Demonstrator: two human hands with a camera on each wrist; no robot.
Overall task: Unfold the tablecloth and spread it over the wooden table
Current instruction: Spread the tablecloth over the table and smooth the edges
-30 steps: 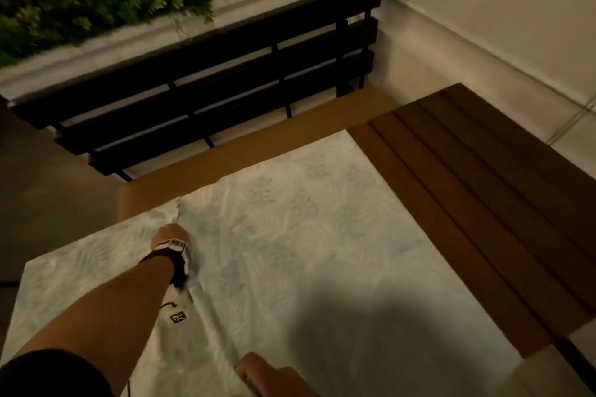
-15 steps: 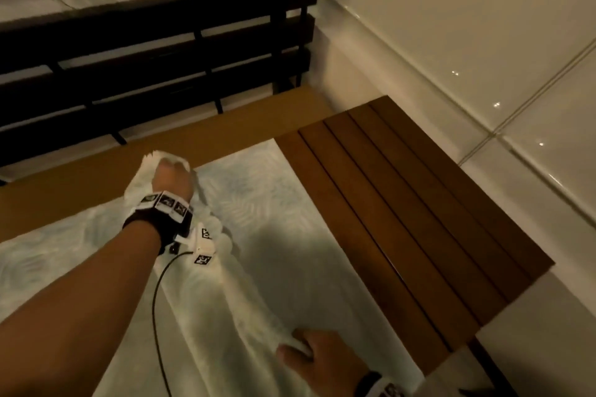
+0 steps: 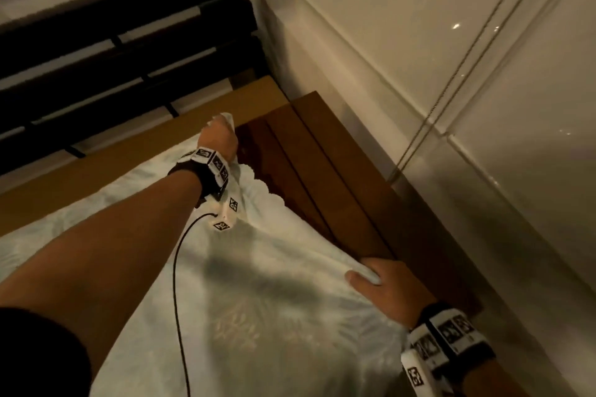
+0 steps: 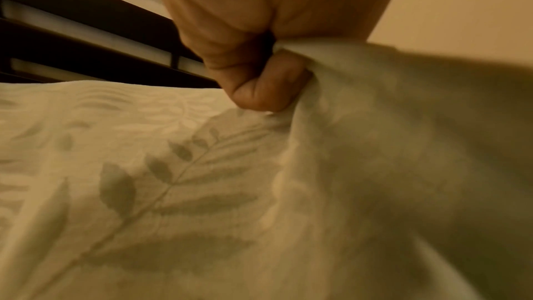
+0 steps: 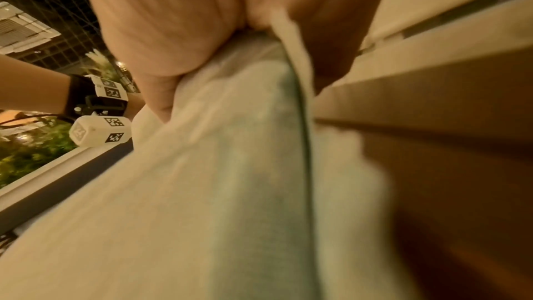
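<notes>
The tablecloth, pale with a leaf print, is laid over the left and middle part of the wooden table. Its free edge runs from the far side of the table to the near side, bowed between two held points, so the long line of that edge lies across the slats' width no further than the last few boards.

The far end of the edge is bunched inside the left hand, whose fingers are curled tight round the cloth; in the left wrist view the cloth is seen pinched under the folded fingers and lifted clear of the flat part below. The near end is gripped by the right hand, thumb on top and fingers wrapped under the fold, at the near edge of the table.

To the right of the held edge, several brown slats are left bare up to the right edge of the table. Just past that edge a glossy white wall stands. Beyond the far edge a dark slatted bench back is seen, close to the table.

A black cable hangs from the left wrist band across the cloth.
</notes>
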